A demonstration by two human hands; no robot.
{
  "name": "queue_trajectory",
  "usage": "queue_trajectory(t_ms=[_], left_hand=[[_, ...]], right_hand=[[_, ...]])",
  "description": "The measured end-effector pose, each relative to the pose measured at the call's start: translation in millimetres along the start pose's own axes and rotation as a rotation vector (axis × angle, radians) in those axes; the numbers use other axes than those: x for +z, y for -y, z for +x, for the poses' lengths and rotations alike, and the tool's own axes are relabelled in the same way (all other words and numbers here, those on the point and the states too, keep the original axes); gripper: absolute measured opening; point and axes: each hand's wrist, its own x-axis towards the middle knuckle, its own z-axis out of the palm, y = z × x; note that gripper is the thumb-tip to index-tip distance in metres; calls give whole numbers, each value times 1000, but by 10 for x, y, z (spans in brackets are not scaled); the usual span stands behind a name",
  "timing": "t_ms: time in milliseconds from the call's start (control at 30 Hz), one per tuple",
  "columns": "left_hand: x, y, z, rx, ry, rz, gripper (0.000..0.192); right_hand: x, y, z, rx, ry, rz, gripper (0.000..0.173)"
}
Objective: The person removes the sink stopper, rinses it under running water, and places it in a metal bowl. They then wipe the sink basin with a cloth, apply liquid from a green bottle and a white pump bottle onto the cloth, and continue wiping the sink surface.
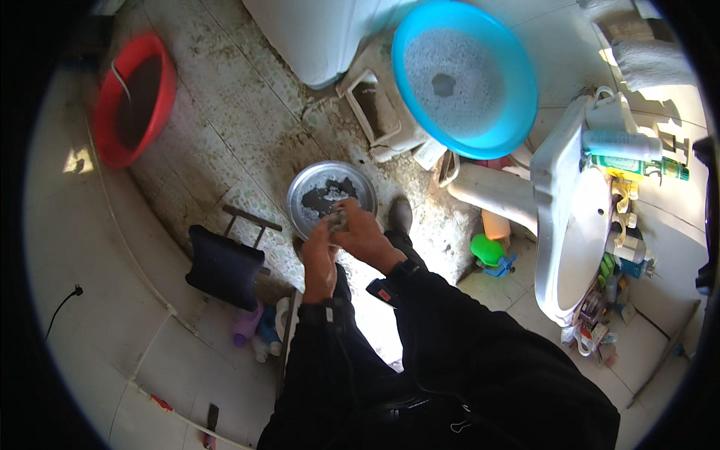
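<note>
My left hand and my right hand are brought together above the near side of a round metal basin. Pressed between their fingers is a small grey wet item, mostly covered; cloth or a wad of something, I cannot tell which. Dark water with patches of suds lies in the basin, which stands on the tiled floor in front of my shoes.
A blue plastic basin of sudsy water rests on a stool at upper right. A red basin holds dark water at left. Right stands a pedestal washbasin crowded with bottles. A black-seated stool and detergent bottles are at lower left.
</note>
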Motion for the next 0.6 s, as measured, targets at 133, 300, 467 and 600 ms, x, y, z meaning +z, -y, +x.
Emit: queue_trajectory(t_ms=[133, 300, 467, 600], left_hand=[[361, -208, -244, 77, -113, 302, 50], [491, -530, -277, 199, -80, 247, 35], [471, -951, -323, 126, -6, 17, 26], [658, -1063, -418, 161, -121, 189, 26]], right_hand=[[-254, 162, 45, 126, -140, 31, 65], [-405, 385, -20, -42, -15, 89, 60], [-597, 755, -147, -104, 298, 408, 58], [-686, 1102, -290, -257, 162, 233, 55]])
